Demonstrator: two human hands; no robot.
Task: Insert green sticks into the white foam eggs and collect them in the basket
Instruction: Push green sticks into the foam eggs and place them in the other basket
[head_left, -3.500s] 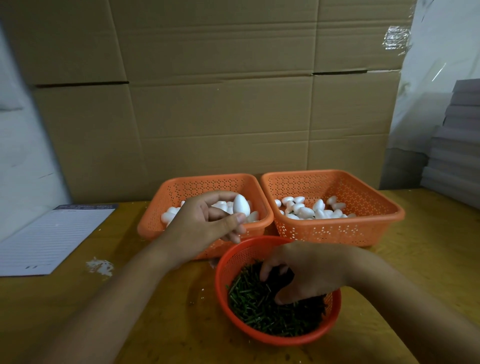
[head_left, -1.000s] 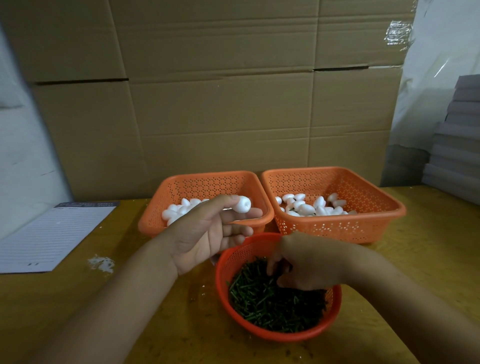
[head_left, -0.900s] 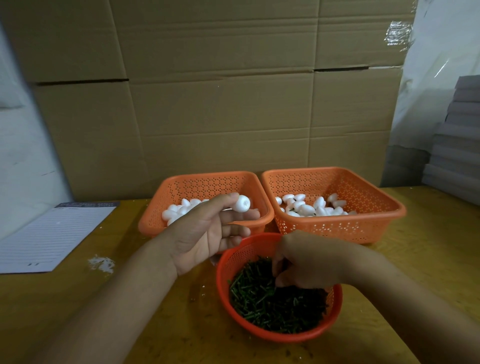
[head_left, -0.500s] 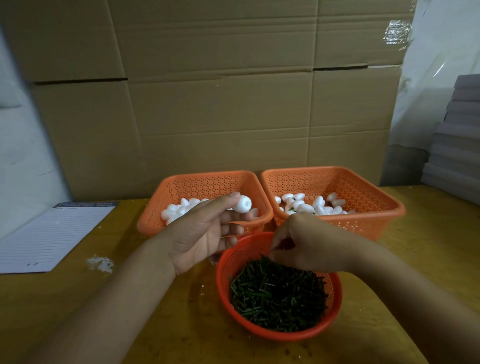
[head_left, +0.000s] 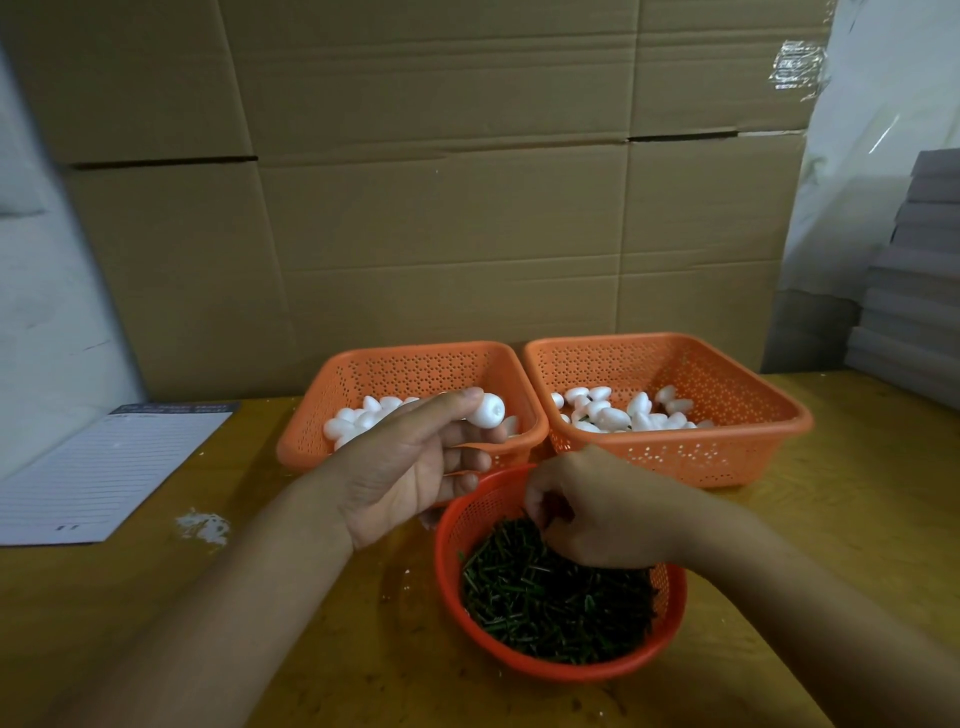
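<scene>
My left hand (head_left: 410, 467) pinches one white foam egg (head_left: 488, 410) between thumb and fingertips, above the front edge of the left orange basket (head_left: 306, 447), which holds several plain eggs (head_left: 358, 420). My right hand (head_left: 602, 509) hovers over the far side of the round red basket (head_left: 571, 675) full of green sticks (head_left: 545, 608). Its fingers are pinched together on what looks like one dark stick, mostly hidden. The right orange basket (head_left: 753, 434) holds several eggs (head_left: 623, 413), some showing green.
A lined paper pad (head_left: 104, 467) lies at the left on the wooden table (head_left: 841, 545), with white foam crumbs (head_left: 205, 526) beside it. A cardboard wall (head_left: 467, 208) stands right behind the baskets. Stacked grey boards (head_left: 914, 291) sit at the far right.
My right hand dug in the sticks, lifted with fingers pinched, and now sits slightly lower by the basket's far rim. My left hand turned the egg so its end points right.
</scene>
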